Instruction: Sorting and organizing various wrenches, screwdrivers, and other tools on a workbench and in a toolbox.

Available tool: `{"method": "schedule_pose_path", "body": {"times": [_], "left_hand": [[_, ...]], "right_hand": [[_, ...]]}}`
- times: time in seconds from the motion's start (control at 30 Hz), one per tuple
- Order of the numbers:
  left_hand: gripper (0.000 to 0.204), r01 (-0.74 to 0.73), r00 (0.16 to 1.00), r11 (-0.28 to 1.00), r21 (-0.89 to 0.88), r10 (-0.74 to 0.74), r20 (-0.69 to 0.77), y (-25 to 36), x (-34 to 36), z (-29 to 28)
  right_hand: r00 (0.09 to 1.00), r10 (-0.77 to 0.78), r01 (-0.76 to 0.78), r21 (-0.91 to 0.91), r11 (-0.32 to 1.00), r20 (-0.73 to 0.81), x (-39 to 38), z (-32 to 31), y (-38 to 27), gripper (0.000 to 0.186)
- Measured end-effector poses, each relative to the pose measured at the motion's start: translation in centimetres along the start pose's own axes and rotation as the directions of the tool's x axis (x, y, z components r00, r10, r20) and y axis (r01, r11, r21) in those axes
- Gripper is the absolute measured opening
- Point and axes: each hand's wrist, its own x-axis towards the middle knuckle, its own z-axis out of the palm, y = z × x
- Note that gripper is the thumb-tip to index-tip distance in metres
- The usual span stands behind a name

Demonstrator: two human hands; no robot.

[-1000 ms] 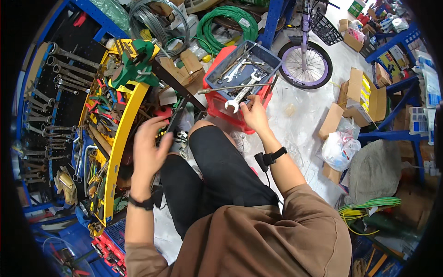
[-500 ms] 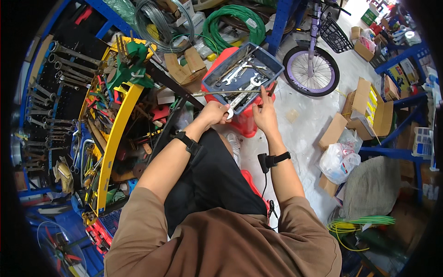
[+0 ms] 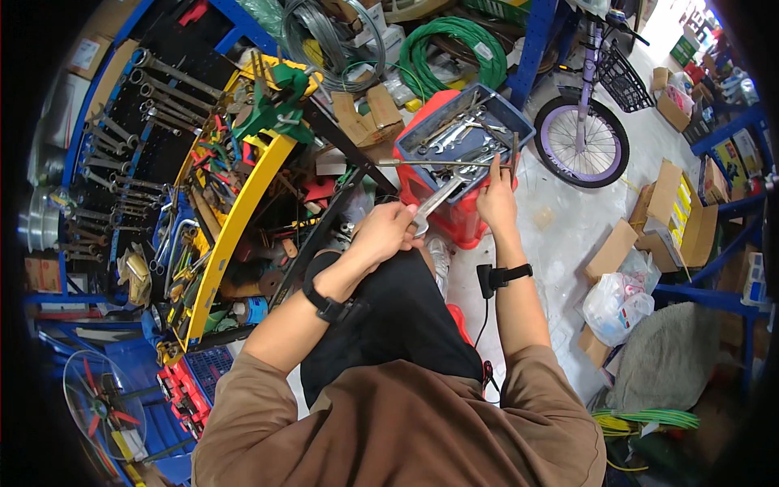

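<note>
A long silver wrench [image 3: 439, 199] slants over the near left rim of a blue plastic bin [image 3: 515, 132], its far end among the tools inside. My left hand [image 3: 385, 235] is closed around its near end, just above my knee. Several more wrenches [image 3: 450, 140] and metal tools lie in the bin. Across its near side runs a long thin metal rod [image 3: 430, 163] with a crossbar at its right end. My right hand [image 3: 497, 203] reaches the bin's near right side, fingers stretched out and the index fingertip at the rod. What its other fingertips touch is unclear.
The bin rests on a red plastic stool [image 3: 465, 224]. At left stands a yellow-edged tool bench [image 3: 235, 235] with a green vise [image 3: 280, 109]; wrenches [image 3: 174, 89] hang beyond. A purple bicycle [image 3: 583, 138], cardboard boxes [image 3: 667, 215] and a plastic bag [image 3: 621, 304] are at right.
My left hand has pulled the wrench back toward me, so more of it shows outside the bin. The right hand stays by the rod. The whole view has shifted.
</note>
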Motion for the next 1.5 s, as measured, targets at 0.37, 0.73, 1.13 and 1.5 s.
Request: {"method": "schedule_pose_path", "body": {"times": [0.37, 0.73, 1.13, 1.5], "left_hand": [[0.027, -0.402, 0.912, 0.862, -0.31, 0.408, -0.048, -5.8, -11.2, -10.2], [0.031, -0.734, 0.675, 0.61, -0.299, 0.602, -0.428, -9.3, -16.5, -12.2], [0.014, -0.635, 0.227, 0.696, 0.334, 0.582, -0.781, -7.4, -19.0, -19.1], [0.032, 0.205, 0.062, 0.536, 0.819, 0.828, -0.558, -14.5, -17.7, -31.9]], "right_hand": [[0.995, -0.092, 0.094, 0.048, 0.994, -0.041, -0.2, 3.9, 1.2, 0.093], [0.884, -0.466, 0.392, 0.489, 0.779, 0.034, -7.7, -2.4, -16.9, 0.04], [0.56, -0.801, 0.484, 0.701, 0.523, 0.211, -14.5, 0.0, -43.9, 0.025], [0.755, -0.655, 0.53, 0.624, 0.574, -0.039, -1.4, 6.4, -62.9, 0.05]]}}
